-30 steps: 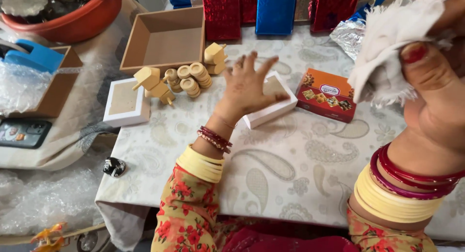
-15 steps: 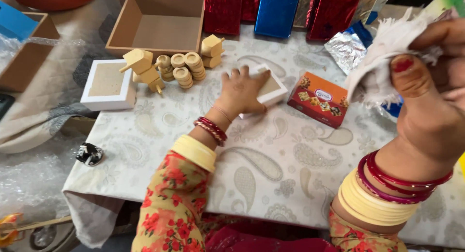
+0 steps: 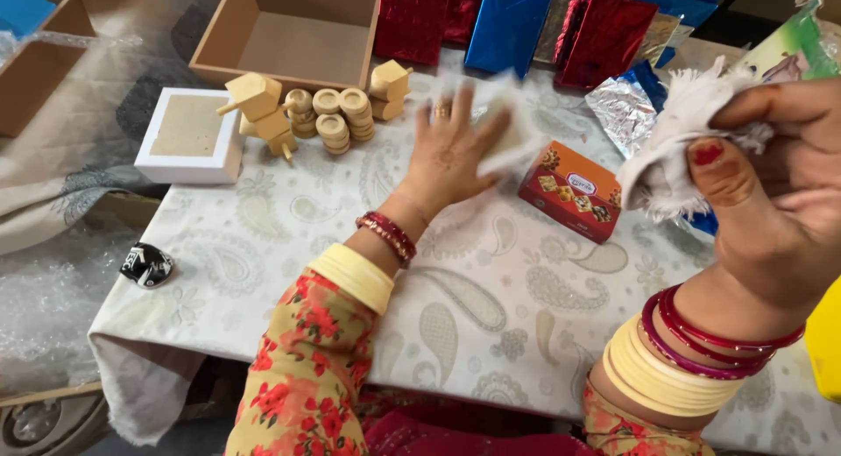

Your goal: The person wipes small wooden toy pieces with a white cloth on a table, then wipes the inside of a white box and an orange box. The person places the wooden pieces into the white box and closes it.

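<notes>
Left hand (image 3: 451, 154) grip spread flat on small white box (image 3: 508, 136), blurred, at bench (image 3: 491, 281) middle; right hand (image 3: 771, 184) pinching white cloth (image 3: 674, 167). Loose hold: could slip, knock orange sweets box (image 3: 569, 191) just beside, or wooden toy pieces (image 3: 328, 110) nearby.
</notes>
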